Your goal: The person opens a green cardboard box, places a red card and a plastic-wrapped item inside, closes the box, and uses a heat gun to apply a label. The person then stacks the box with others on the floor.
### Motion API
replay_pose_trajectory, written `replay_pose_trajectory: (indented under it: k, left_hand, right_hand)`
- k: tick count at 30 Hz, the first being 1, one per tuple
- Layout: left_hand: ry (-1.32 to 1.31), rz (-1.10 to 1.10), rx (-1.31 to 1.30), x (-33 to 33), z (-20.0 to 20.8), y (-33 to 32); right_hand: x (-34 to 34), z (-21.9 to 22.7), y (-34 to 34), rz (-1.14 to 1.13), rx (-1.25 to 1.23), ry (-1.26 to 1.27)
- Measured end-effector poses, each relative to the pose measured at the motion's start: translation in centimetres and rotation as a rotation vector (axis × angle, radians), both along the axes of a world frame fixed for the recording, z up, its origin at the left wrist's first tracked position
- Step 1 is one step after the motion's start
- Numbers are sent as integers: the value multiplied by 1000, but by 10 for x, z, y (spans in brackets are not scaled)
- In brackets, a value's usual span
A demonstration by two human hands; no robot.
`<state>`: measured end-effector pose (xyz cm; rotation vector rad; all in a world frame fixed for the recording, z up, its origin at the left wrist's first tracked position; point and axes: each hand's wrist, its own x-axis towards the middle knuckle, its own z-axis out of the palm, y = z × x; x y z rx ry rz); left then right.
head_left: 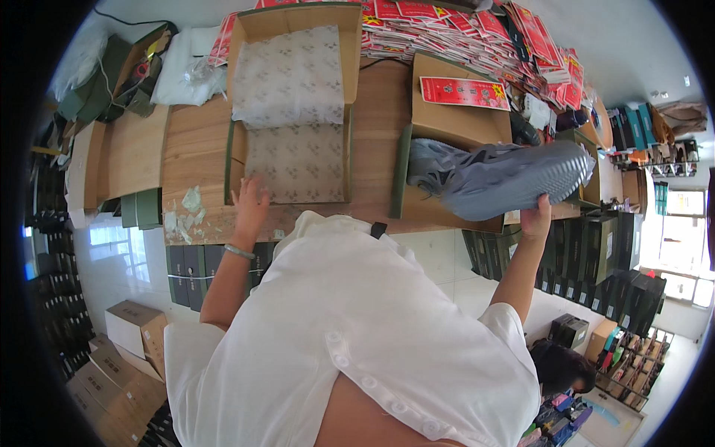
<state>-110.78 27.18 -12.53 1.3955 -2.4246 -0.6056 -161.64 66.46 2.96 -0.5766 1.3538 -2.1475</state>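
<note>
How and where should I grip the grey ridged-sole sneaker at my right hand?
Probably by the right end of the grey ridged-sole sneaker, from the right: that end juts past the green-and-brown cardboard box, and your bare right hand touches its lower edge.

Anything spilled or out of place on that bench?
Yes: pale, crumpled scraps lie loose on the table, left of the left hand, looking like litter. At the back, the red packets sprawl in an untidy, overlapping heap.

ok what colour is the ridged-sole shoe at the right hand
Bluish grey; the shoe shows best in the head view.
</note>
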Motion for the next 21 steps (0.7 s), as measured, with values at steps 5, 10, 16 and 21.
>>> replay_pose_trajectory:
  k: [5,10,16,21]
  left_hand:
    - [80,38,122,-39,43,16]
    - [314,138,62,-14,29,18]
    - [351,282,-76,24,25,19]
    - [636,367,145,49,12,18]
  right_hand:
    - [95,79,-144,111,288,241]
    - [192,90,-274,336,190,930]
    - [308,37,-350,520,433,1290]
    - [336,-40,-367,542,502,1506]
